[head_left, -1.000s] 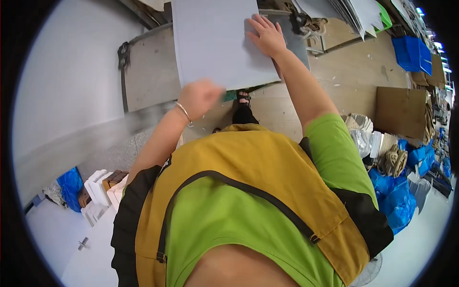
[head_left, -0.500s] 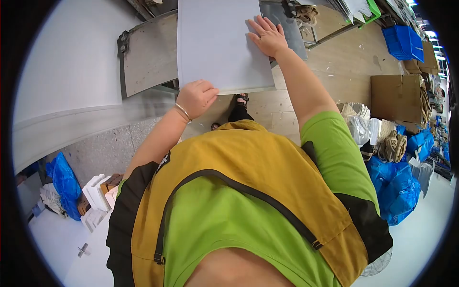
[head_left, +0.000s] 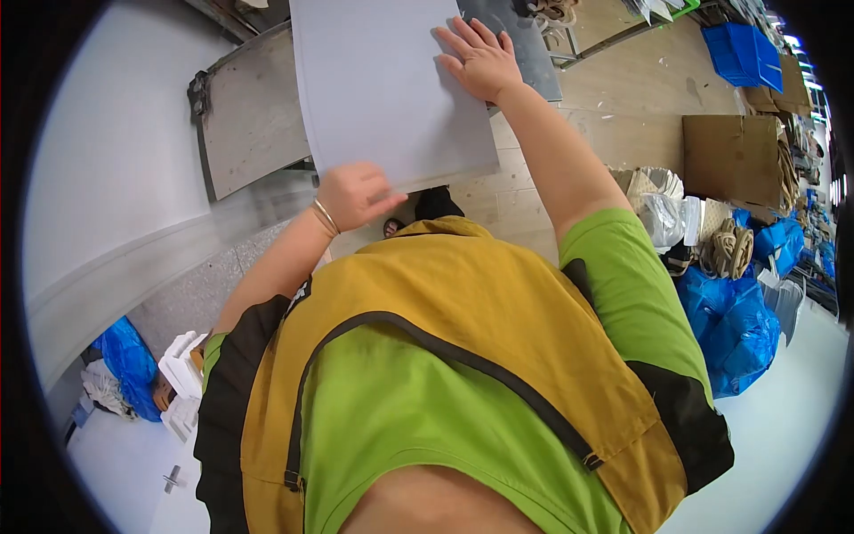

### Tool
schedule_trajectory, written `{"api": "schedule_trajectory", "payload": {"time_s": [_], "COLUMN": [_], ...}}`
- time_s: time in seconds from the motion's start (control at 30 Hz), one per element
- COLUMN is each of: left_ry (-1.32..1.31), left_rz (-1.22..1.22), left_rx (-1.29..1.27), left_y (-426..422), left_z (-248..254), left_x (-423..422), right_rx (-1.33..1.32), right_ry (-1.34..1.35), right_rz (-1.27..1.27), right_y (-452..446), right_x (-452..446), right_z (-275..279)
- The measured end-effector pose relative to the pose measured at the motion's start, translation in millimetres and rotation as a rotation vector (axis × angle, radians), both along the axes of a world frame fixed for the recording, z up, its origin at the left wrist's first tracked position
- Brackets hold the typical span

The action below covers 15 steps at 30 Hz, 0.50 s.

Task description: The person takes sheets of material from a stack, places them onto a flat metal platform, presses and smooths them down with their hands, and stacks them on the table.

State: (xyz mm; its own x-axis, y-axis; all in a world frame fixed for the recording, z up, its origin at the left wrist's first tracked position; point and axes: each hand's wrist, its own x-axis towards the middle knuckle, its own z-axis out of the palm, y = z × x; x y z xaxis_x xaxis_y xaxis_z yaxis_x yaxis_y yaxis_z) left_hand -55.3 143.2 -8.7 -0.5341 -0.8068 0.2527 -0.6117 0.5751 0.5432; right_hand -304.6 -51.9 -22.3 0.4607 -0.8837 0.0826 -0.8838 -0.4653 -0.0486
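Observation:
A large white sheet or board [head_left: 387,98] lies over a grey metal work surface [head_left: 253,111], its near edge sticking out toward my body. My right hand [head_left: 485,67] rests flat on its right side, fingers spread, holding nothing. At the near left corner of the sheet is my left hand [head_left: 354,191], wearing a bangle [head_left: 326,216] at the wrist. Motion blurs its fingers, which look partly curled with one pointing right. Whether they touch or grip the sheet's edge cannot be made out.
To the right stand a cardboard box [head_left: 731,160], a blue crate [head_left: 744,55] and blue plastic bags [head_left: 729,334]. Another blue bag [head_left: 133,365] and white foam-like pieces [head_left: 182,367] sit at lower left. A white wall [head_left: 133,116] borders the left side.
My left hand has moved slightly left and down, and its pinch at the sheet's near edge no longer shows clearly. My right hand stays flat on the sheet. The whole view has shifted.

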Motion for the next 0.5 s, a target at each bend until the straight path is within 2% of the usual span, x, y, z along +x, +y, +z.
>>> {"api": "schedule_trajectory", "payload": {"time_s": [0.03,0.1,0.17,0.23,0.27,0.33,0.37,0.43,0.47,0.5], "left_ry": [0.025,0.122,-0.015,-0.25,-0.248,-0.432,-0.523,-0.618,-0.62,-0.561], "left_rz": [0.007,0.176,0.404,0.5,0.502,0.527,0.551,0.486,0.514,0.525], "left_rx": [0.136,-0.205,-0.229,-0.32,-0.32,-0.234,-0.208,0.104,0.079,0.228], "left_y": [-5,-41,-85,-123,-121,-120,-128,-126,-134,-140], "left_z": [2,2,9,4,-4,-22,-11,18,25,27], "left_x": [2,8,17,27,27,26,26,19,18,18], "right_rx": [-0.006,-0.005,-0.005,-0.007,0.019,0.038,0.098,0.107,0.092,0.086], "right_ry": [-0.006,-0.012,-0.037,-0.046,-0.047,-0.056,-0.005,0.032,0.035,0.038], "right_rz": [0.01,0.022,0.031,0.039,0.042,0.053,0.008,-0.016,-0.03,-0.046], "right_y": [0,2,3,5,8,1,4,-3,-9,-12], "right_x": [-1,-1,-1,-2,-4,-4,2,17,24,30], "right_z": [-1,-3,1,2,1,9,26,48,44,37]}}
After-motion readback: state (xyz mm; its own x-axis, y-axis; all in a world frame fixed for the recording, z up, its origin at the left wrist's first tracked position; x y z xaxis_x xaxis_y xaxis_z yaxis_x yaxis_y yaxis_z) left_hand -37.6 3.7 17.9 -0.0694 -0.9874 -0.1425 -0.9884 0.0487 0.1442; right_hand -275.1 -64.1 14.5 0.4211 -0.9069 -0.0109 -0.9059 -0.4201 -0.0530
